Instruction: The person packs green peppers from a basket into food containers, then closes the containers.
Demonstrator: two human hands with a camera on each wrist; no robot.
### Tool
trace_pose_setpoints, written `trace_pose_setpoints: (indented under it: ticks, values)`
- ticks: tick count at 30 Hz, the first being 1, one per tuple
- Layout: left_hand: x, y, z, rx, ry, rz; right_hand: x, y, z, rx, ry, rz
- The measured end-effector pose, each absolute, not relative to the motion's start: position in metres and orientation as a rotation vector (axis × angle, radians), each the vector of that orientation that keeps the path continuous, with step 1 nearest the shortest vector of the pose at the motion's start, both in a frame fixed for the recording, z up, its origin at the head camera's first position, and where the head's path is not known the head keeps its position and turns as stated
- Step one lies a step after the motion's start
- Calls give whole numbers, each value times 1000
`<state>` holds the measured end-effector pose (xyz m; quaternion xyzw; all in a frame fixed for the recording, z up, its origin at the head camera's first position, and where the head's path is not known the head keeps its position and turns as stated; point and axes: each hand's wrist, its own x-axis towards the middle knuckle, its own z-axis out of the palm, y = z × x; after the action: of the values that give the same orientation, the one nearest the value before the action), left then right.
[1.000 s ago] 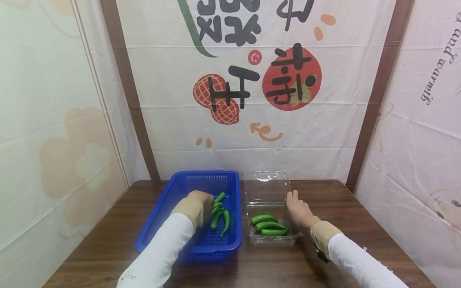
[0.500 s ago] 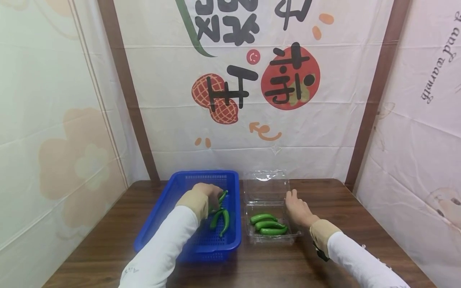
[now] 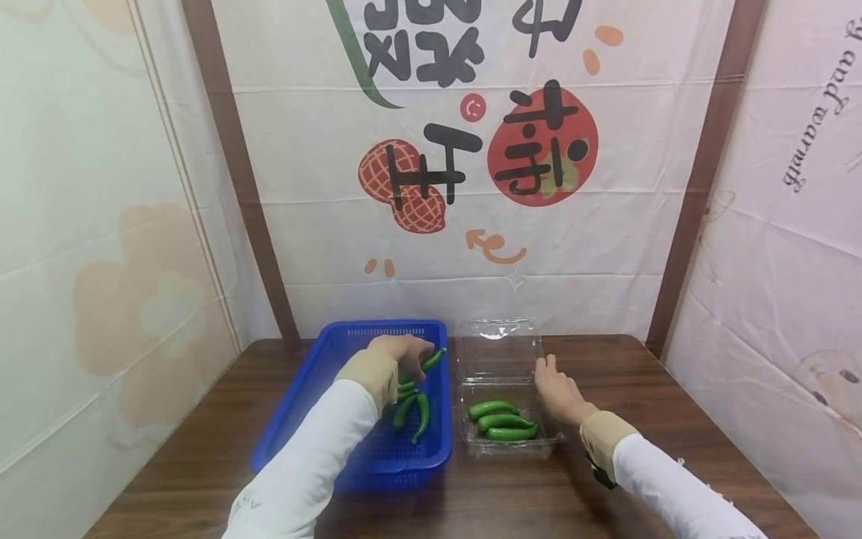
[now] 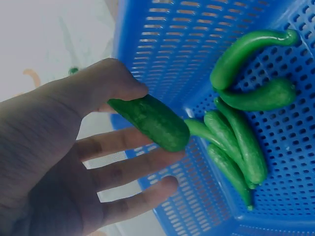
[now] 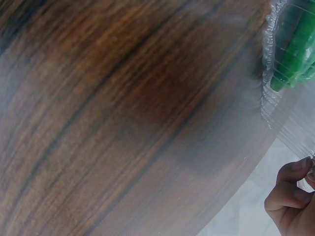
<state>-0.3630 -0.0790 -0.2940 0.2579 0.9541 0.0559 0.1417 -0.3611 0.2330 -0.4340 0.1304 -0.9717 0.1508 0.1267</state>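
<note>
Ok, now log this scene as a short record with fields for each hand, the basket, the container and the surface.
left hand: pinching a green pepper near the right rim of the blue basket
right hand: gripping the edge of the clear container
basket contents: several loose peppers
container contents: three peppers
container lid: open
container position: right of the basket
surface: brown wooden table

Basket [image 3: 397, 466], blue, perforated in regular rows; vegetables [image 3: 423, 412], glossy green; box [image 3: 512, 450], clear, colourless; tabletop [image 3: 646, 419], brown with dark wood-grain streaks; sleeves [image 3: 323, 449], white; cuffs [image 3: 367, 374], beige; backdrop [image 3: 316, 247], white, printed with black characters [image 3: 453, 140], red and orange motifs [image 3: 420, 212].
</note>
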Motion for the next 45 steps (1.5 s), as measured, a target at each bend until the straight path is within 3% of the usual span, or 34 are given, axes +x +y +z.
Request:
trace_pose_setpoints:
  ticks: [17,32,45]
  values:
    - [-356,-48,-284,822,2842,42,-358,231,-435,408,-2809,370]
    - [-354,-15,-288,1269,2815,-1,-359,232,-432,399,-2849,411]
    - [-338,23,-305,1173,2786,-73,-360,235,-431,397,-2863,412]
